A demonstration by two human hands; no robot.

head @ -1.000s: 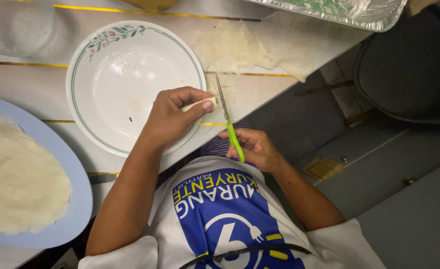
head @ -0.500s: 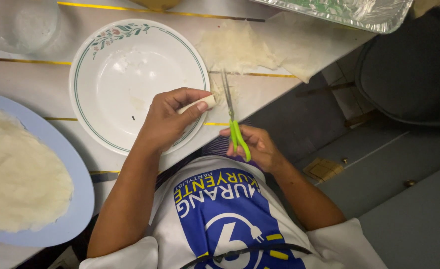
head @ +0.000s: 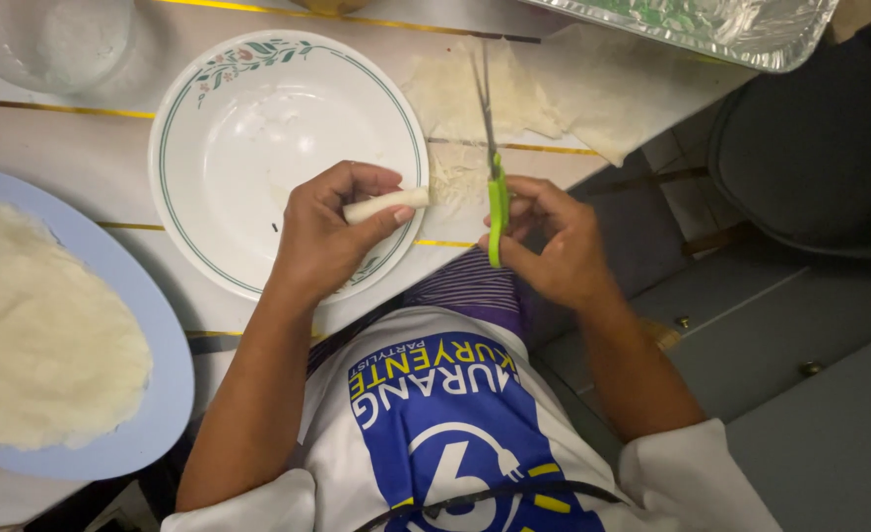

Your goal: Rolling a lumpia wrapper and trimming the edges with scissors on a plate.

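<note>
My left hand (head: 322,236) grips a thin, pale rolled wrapper (head: 388,204) over the rim of a white plate with a green ring and floral edge (head: 209,138). My right hand (head: 554,241) holds green-handled scissors (head: 495,202), blades closed and pointing away from me, just right of the roll's free end. Thin wrapper sheets (head: 514,94) lie on the table beyond the scissors.
A blue plate (head: 155,394) at the left holds a flat stack of pale round wrappers (head: 41,335). A clear glass bowl (head: 41,39) sits at the top left and a foil tray (head: 731,25) at the top right. A dark chair (head: 810,158) stands right of the table.
The scissors have swung from tilted to pointing straight away, and their blades have come together. The right hand rose toward the roll. The view has shifted slightly.
</note>
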